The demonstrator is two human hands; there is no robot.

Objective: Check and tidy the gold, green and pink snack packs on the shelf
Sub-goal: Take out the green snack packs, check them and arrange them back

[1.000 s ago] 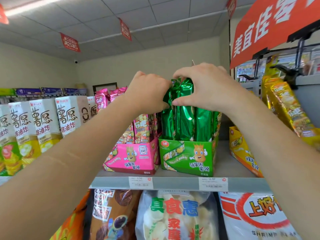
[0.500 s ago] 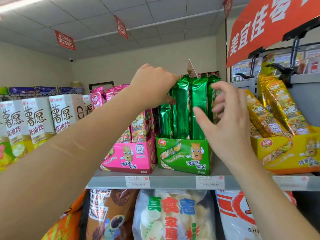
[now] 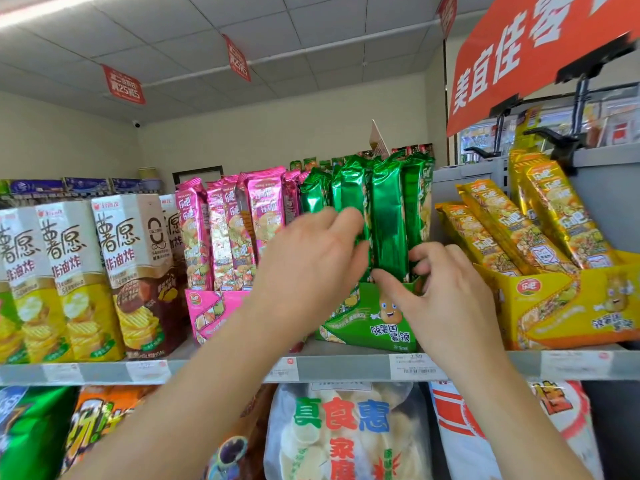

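Green snack packs stand upright in a green display box at the middle of the shelf. My left hand reaches in from the left and its fingers curl round the left green packs at mid height. My right hand pinches the lower end of a front green pack between thumb and fingers, just above the box rim. Pink snack packs stand in a pink box to the left, partly hidden by my left arm. Gold snack packs lean back in a gold box on the right.
Tall chip cartons fill the shelf's left end. Large snack bags hang on the level below. A red sign on black clip arms juts out above the gold packs. Price tags line the shelf edge.
Both hands have dropped from the tops of the green packs to their middle and lower parts. The view has shifted right, so the gold box shows in full.
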